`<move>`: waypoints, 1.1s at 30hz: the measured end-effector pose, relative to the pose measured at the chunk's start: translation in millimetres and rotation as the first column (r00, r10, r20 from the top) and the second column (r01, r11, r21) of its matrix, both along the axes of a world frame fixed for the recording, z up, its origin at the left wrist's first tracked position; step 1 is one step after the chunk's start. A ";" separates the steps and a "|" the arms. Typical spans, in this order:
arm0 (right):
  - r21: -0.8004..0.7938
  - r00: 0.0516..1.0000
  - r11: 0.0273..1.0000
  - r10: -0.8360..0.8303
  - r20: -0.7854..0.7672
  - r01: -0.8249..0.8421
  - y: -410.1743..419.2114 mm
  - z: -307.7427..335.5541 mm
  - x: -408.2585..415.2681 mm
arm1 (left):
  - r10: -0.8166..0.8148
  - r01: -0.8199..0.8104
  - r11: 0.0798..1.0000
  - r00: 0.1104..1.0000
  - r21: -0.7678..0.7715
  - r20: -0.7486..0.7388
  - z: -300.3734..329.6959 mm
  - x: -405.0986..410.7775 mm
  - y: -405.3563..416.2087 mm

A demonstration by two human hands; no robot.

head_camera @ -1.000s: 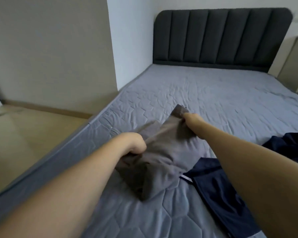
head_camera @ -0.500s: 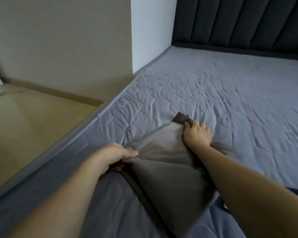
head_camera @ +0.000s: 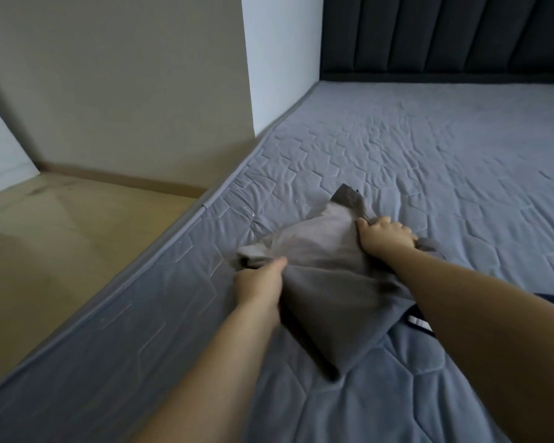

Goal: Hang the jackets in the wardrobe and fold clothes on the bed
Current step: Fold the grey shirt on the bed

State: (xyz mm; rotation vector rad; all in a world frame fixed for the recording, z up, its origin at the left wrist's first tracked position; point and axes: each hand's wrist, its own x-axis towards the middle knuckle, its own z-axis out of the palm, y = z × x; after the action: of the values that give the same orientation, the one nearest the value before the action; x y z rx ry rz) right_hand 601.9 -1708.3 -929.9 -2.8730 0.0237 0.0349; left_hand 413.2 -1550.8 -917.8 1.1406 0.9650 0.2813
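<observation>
While both my hands, left hand and right hand, pinch the grey garment on the bed, I'm folding; next, flatten it square.

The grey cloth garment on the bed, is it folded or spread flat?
Folded, not flat: the grey cloth garment lies doubled and bunched, with both hands holding it.

A: Dim, soft daylight is lying evenly over the bed; nothing is glaring.

B: Faint shadows are gathering under the arms at 6 o'clock, and wide-angle bending is curving the edges.
</observation>
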 end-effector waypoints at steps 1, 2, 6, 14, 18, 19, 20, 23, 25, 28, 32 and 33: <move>-0.004 1.000 1.000 0.024 0.000 -0.024 -3.4 5.2 -3.9 | -0.020 0.022 0.999 0.999 0.043 -0.047 -0.3 -2.0 -7.6; -0.003 0.998 0.998 0.063 0.004 -0.063 -6.2 11.4 -6.8 | -0.031 0.039 0.996 0.996 0.083 -0.087 0.8 -3.0 -12.7; 0.009 0.983 0.983 0.181 0.035 -0.181 -13.9 28.9 -8.6 | -0.016 0.050 0.978 0.985 0.202 -0.169 7.7 -6.6 -10.0; 0.176 0.991 0.979 0.118 -0.056 -0.107 -10.4 12.6 -5.1 | 0.115 0.201 0.735 0.904 0.647 -0.412 0.7 -17.1 19.5; 0.331 0.988 0.940 0.123 -0.093 -0.086 18.0 22.6 18.4 | 0.106 0.097 0.830 0.939 0.549 -0.327 3.9 32.8 34.6; 0.356 0.988 0.931 0.121 -0.095 -0.080 23.7 22.1 27.7 | 0.105 0.110 0.814 0.938 0.571 -0.330 -1.0 41.6 35.3; 0.371 0.988 0.926 0.113 -0.100 -0.069 27.5 18.9 37.0 | 0.130 0.110 0.779 0.935 0.618 -0.331 -9.8 48.6 35.6; 0.382 0.991 0.923 0.094 -0.098 -0.050 30.5 -4.5 65.0 | 0.288 0.018 0.625 0.924 0.780 -0.252 -36.1 62.2 32.3; 0.450 0.992 0.893 0.050 -0.114 0.007 27.7 -15.0 72.4 | 0.313 0.019 0.594 0.916 0.804 -0.253 -39.9 70.1 29.4; 0.661 0.988 0.741 -0.027 -0.153 0.123 23.2 2.2 59.3 | 0.214 0.121 0.691 0.907 0.713 -0.362 -24.3 64.0 33.7; 0.763 0.989 0.641 0.037 -0.141 0.084 32.3 93.8 35.8 | 0.044 0.241 0.809 0.884 0.536 -0.465 59.1 43.5 55.9; 0.783 0.990 0.619 0.066 -0.128 0.060 40.2 128.8 30.7 | 0.020 0.239 0.816 0.899 0.527 -0.438 95.4 37.9 64.5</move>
State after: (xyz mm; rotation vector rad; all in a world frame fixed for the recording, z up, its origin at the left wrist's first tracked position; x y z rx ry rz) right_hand 632.5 -1668.1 -801.1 -1.9622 0.0237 0.2031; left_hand 451.1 -1486.3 -822.4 1.8674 1.2334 0.2332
